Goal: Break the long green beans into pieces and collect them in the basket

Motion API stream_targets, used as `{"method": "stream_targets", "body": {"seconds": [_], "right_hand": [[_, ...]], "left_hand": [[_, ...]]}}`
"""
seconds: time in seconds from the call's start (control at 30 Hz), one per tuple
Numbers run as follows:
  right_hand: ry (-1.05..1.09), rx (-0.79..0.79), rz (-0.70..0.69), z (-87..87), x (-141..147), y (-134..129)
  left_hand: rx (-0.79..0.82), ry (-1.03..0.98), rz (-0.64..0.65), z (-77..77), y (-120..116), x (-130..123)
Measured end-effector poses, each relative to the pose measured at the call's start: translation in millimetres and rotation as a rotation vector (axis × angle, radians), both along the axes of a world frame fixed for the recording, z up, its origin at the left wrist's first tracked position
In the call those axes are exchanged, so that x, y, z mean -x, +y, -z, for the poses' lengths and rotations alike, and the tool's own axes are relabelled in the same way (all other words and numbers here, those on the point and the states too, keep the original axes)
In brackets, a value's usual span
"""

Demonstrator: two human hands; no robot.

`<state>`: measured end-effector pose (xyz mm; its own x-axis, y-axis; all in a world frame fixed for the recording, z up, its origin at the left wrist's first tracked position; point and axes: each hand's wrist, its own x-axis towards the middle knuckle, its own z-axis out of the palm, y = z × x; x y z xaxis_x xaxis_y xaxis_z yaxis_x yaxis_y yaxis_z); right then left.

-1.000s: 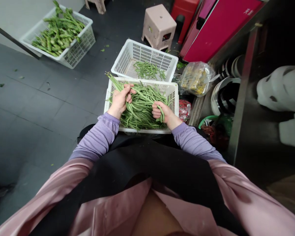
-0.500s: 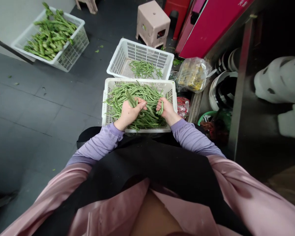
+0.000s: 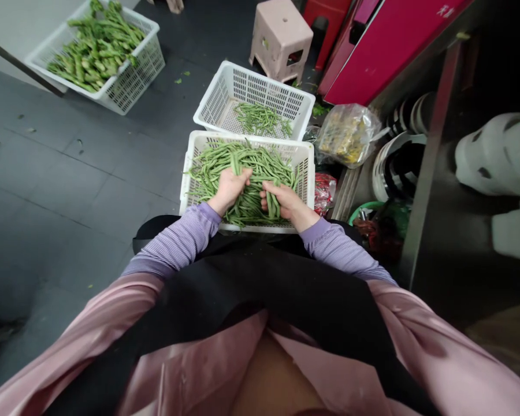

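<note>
Directly in front of me, a white plastic basket (image 3: 185,193) holds a heap of long green beans (image 3: 260,164). Over the left part of the heap, my left hand (image 3: 231,188) is closed round several green beans, whose ends stick up above the fist. My right hand (image 3: 283,201), a little to the right, is closed on green beans that hang down below its fingers. A small gap separates the two hands. Whether a single bean runs between them I cannot tell.
Behind it stands another white basket (image 3: 208,107) with short bean pieces (image 3: 262,119). A basket of thick green stems (image 3: 97,49) sits at the far left. A pale stool (image 3: 281,34), a bag of yellow stuff (image 3: 349,136) and a metal shelf edge (image 3: 427,162) are to the right.
My right hand has turned and moved slightly left and down, nearer my left hand. The beans in my left hand point more upright. The whole view has shifted a little.
</note>
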<state>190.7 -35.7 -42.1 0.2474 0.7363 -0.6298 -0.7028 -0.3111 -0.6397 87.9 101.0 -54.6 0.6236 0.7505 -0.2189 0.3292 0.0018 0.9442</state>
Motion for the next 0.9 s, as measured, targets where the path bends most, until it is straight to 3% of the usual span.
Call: {"method": "stream_targets", "body": {"seconds": [0.07, 0.13, 0.27, 0.33, 0.4, 0.47, 0.77, 0.9], "right_hand": [[-0.01, 0.04, 0.095, 2.1, -7.1, -0.3], [-0.018, 0.041, 0.104, 4.2, -11.1, -0.5], [-0.239, -0.01, -0.109, 10.1, 2.2, 0.6], [-0.484, 0.012, -0.149, 13.7, 12.8, 2.4], [-0.703, 0.035, -0.1, 16.8, 18.5, 4.3], [-0.809, 0.027, -0.075, 18.7, 17.4, 5.2], [-0.563, -0.052, -0.233, 23.4, 3.6, 2.0], [-0.523, -0.057, -0.214, 24.4, 1.4, 0.7]], "left_hand": [[0.306, -0.167, -0.089, -5.8, 10.6, -2.6], [0.511, -0.284, -0.147, -14.3, 20.9, -2.8], [0.714, -0.381, -0.217, -25.7, 31.2, 1.1], [0.773, -0.407, -0.228, -26.2, 32.4, 3.0], [0.817, -0.429, -0.231, -25.3, 33.4, 4.5], [0.852, -0.44, -0.23, -25.0, 35.4, 5.8], [0.936, -0.456, -0.282, -24.2, 47.0, 5.5], [0.917, -0.463, -0.277, -21.2, 51.9, 5.3]]}}
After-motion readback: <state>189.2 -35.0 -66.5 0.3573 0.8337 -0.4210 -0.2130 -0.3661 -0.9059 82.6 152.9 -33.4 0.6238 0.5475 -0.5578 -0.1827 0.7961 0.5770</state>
